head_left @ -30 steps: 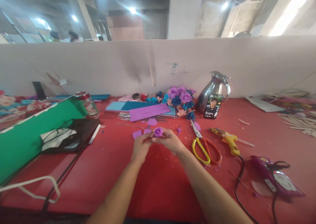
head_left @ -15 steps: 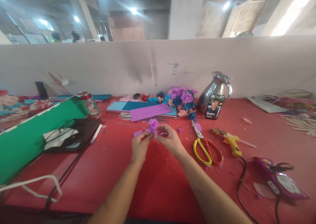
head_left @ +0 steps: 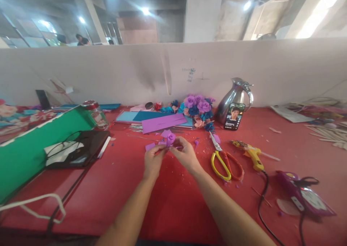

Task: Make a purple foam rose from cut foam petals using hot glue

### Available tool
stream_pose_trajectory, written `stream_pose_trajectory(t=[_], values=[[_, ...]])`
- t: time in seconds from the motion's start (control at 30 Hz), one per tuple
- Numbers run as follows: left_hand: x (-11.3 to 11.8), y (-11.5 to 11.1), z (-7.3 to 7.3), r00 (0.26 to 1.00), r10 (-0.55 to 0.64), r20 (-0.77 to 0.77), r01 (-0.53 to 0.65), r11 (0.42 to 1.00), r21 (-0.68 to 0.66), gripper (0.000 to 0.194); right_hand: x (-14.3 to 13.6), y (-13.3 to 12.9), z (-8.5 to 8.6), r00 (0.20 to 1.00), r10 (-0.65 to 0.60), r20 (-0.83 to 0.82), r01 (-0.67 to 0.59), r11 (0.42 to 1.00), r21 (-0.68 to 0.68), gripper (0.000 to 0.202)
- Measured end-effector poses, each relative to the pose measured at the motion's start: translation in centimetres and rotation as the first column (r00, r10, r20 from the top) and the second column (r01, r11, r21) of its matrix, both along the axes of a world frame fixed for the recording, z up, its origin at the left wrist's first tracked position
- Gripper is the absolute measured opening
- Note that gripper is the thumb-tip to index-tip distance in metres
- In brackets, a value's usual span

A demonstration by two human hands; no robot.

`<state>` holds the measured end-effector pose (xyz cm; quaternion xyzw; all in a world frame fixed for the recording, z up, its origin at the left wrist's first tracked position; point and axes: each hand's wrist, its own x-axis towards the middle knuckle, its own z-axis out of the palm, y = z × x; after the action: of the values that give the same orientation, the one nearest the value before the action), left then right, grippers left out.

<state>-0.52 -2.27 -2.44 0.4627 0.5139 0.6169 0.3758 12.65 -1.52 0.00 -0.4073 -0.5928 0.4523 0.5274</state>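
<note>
A small purple paper rose (head_left: 170,139) is pinched at its base between my two hands, its rolled petals pointing up. My left hand (head_left: 154,160) grips it from the left with thumb and forefinger. From the right, my right hand (head_left: 187,155) closes thumb and fingers on the same flower; the exact contact is partly hidden. Purple paper pieces (head_left: 150,146) lie on the red table just behind my fingers. Beyond them rests a long purple paper strip (head_left: 164,123) on blue sheets (head_left: 127,116).
Right of my hands lie scissors (head_left: 221,166), a yellow glue gun (head_left: 255,157) with its cord, and a purple device (head_left: 305,195). A steel jug (head_left: 225,99) backs a propped phone (head_left: 234,117). Finished paper flowers (head_left: 199,106) are piled centrally. A glass jar (head_left: 98,116) and dark case (head_left: 93,144) stand left.
The rose has tilted slightly to the right between my fingers, uncovering more of a purple paper piece behind it. Both hands keep their hold in nearly the same place.
</note>
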Motion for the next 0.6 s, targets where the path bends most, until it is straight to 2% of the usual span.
stream_pose_trajectory(t=[0.17, 0.3, 0.43, 0.5, 0.6], values=[[0.1, 0.2, 0.1, 0.994, 0.005, 0.106, -0.003, 1.000, -0.024, 0.025, -0.2, 0.1, -0.3, 0.999, -0.049, 0.023, 0.049, 0.999, -0.013, 0.027], [0.2, 0.1, 0.3, 0.993, -0.008, 0.121, 0.013, 0.999, -0.034, 0.025, -0.2, -0.2, -0.3, 0.985, -0.065, 0.161, 0.059, 0.997, 0.044, 0.021], [-0.1, 0.4, 0.1, 0.993, 0.044, 0.106, -0.040, 0.999, -0.031, 0.021, 0.4, -0.3, 0.7, 0.947, -0.110, 0.301, 0.092, 0.993, 0.071, 0.031], [-0.4, 0.7, -0.1, 0.987, 0.061, 0.148, -0.056, 0.998, -0.042, 0.022, 1.7, -0.3, 1.7, 0.894, -0.138, 0.427, 0.097, 0.988, 0.117, 0.030], [-0.7, 1.0, -0.1, 0.973, 0.098, 0.207, -0.088, 0.994, -0.057, 0.025, 5.6, -0.6, 3.1, 0.733, -0.235, 0.638, 0.102, 0.966, 0.238, 0.026]])
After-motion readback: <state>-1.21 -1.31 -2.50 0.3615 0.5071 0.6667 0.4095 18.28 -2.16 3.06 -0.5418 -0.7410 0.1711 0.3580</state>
